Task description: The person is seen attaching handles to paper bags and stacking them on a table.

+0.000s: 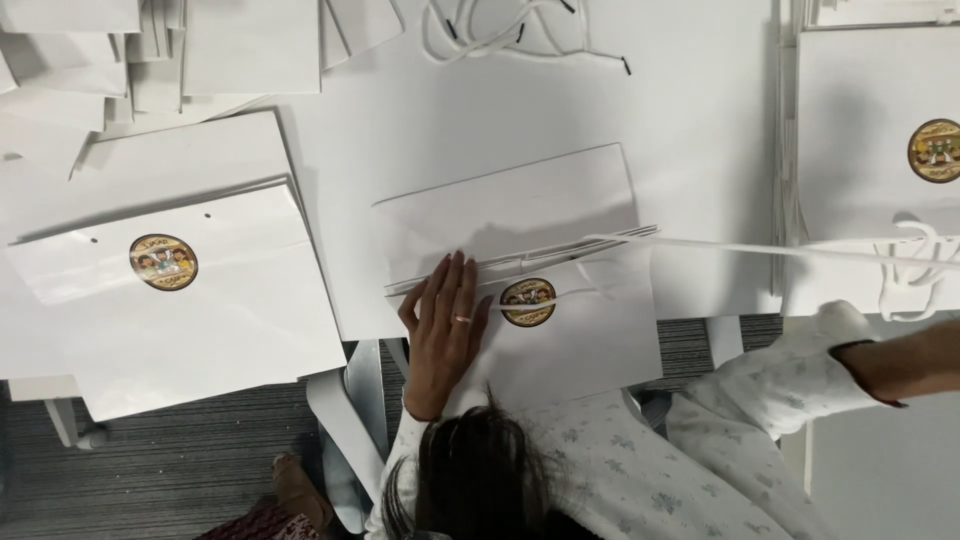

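My left hand (445, 325) lies flat, fingers spread, on a folded white paper bag (590, 345) at the table's near edge; a ring shows on one finger. The bag carries a round brown sticker (527, 301) just right of my fingers. A white cord (760, 247) runs taut from the bag's top edge to the right side of the view. My right forearm (900, 362) in a patterned sleeve reaches right, and the hand itself is out of the picture.
A flat white bag with the same sticker (163, 262) lies at the left on other bags. A stack of finished bags (870, 120) with cord handles (915, 280) sits at the right. Loose white cords (500, 35) and more white sheets (250, 45) lie at the back.
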